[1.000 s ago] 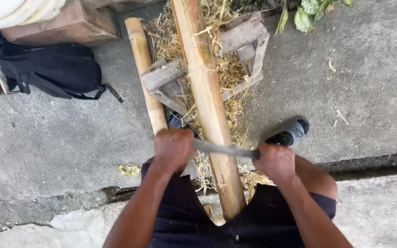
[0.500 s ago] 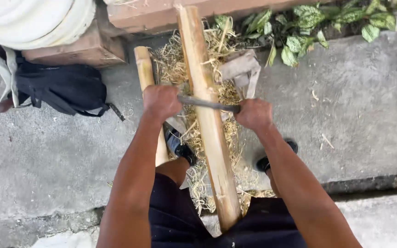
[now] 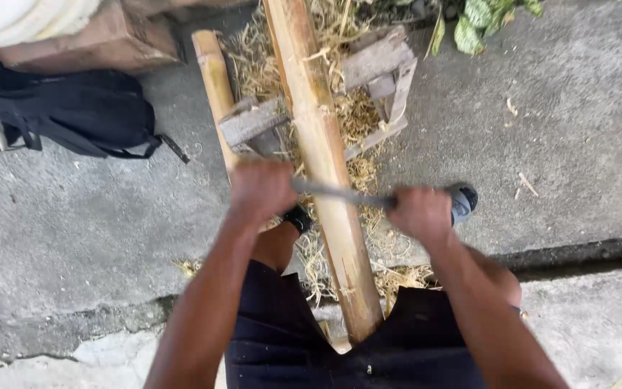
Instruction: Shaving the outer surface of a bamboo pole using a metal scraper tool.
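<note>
1. My left hand (image 3: 260, 191) is fisted around one end of a single drawknife blade (image 3: 340, 194); my right hand (image 3: 420, 215) is fisted around the other end.
2. The blade lies across one thick bamboo pole (image 3: 322, 155), running 12 to 6 o'clock between my knees.
3. A second, thinner bamboo pole (image 3: 214, 83) lies at 11 o'clock.
4. One wooden trestle (image 3: 376, 68) supports the thick pole; shavings (image 3: 358, 115) lie beneath.
5. One black backpack (image 3: 73, 112) sits at 10 o'clock.

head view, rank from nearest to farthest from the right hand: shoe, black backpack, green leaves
From the right hand:
1. shoe, just beside the hand, to its right in the picture.
2. green leaves, at the top edge, up and right.
3. black backpack, far across at upper left.
</note>
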